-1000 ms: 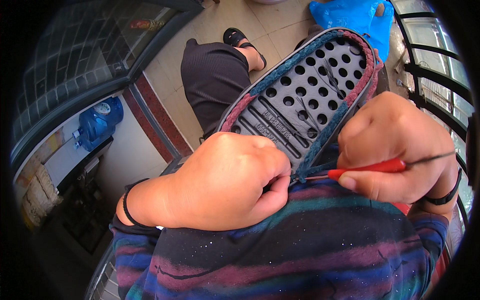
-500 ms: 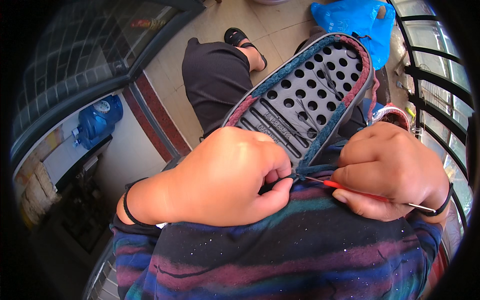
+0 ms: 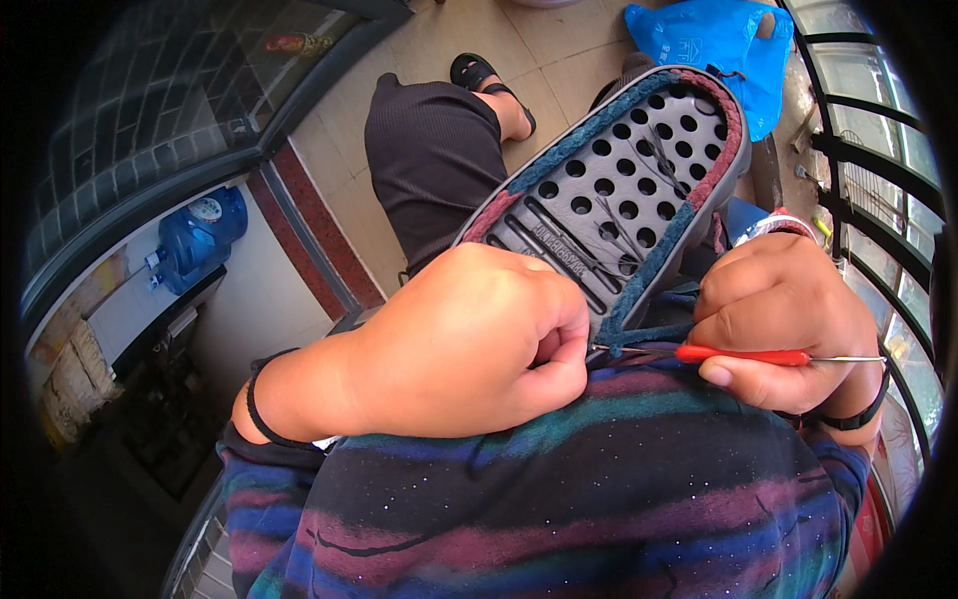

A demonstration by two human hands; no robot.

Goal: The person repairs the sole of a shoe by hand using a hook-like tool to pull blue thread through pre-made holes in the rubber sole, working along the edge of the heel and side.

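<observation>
Across my lap lies a grey sole-shaped form (image 3: 582,206), full of round holes and slots, with its far end up and to the right. Fluffy braided yarn (image 3: 654,262) in teal and dusty pink runs along its rim. My left hand (image 3: 489,339) is closed in a pinch over the near end of the sole and hides that end; its fingertips are partly covered. A crochet hook (image 3: 743,355) with a red handle is gripped in my right hand (image 3: 783,319). Its thin tip reaches left to the yarn beside my left thumb. A teal strand stretches toward my right fingers.
A blue plastic bag (image 3: 714,50) lies beyond the sole's far end. Black bars (image 3: 868,125) line the right side. At the left are a dark glass door (image 3: 190,90) and a blue water jug (image 3: 200,240). Another person's sandalled foot (image 3: 491,92) rests on the tiles.
My right hand has moved slightly to the right and up, drawing the hook away from the sole's near end. The hook now lies more level. My left hand has shifted slightly.
</observation>
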